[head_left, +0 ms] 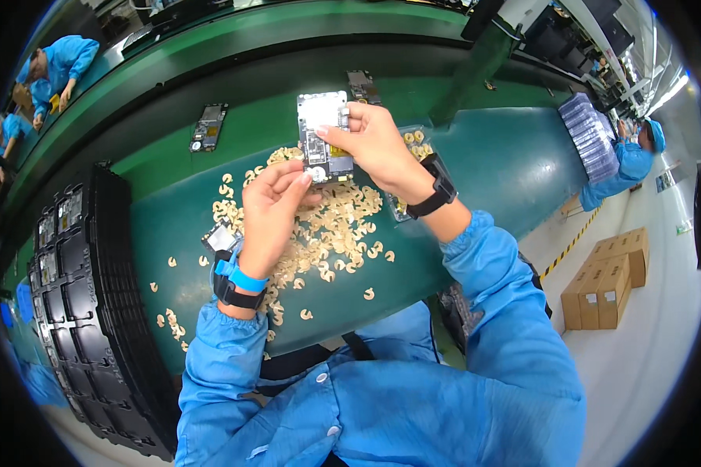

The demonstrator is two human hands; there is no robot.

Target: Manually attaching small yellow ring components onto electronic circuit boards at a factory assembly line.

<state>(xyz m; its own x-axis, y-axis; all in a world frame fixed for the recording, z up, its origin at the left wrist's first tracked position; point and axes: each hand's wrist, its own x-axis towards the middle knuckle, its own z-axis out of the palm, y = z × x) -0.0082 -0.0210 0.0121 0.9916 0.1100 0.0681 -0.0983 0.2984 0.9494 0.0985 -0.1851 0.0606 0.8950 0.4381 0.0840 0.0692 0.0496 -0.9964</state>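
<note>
Above the bench I hold up a phone circuit board [316, 111], with a pale upper part and dark lower part. My right hand [378, 148] grips its right side, thumb across the front. At its lower left corner, beside a round whitish part, the thumb and fingers of my left hand [271, 210] are pinched together on the edge; any small piece between them is hidden. Many small cream C-shaped pieces [331, 226] lie heaped below both hands. Another circuit board [223, 237] rests by my left wrist, partly covered by it.
A clear tray [401, 212] with round pieces stands right of the heap. Two more boards, one at far left [209, 128] and one behind my right hand [361, 84], lie further back. Stacked black trays [78, 292] flank the bench's left. Cartons [600, 288] stand on the floor; co-workers sit beyond.
</note>
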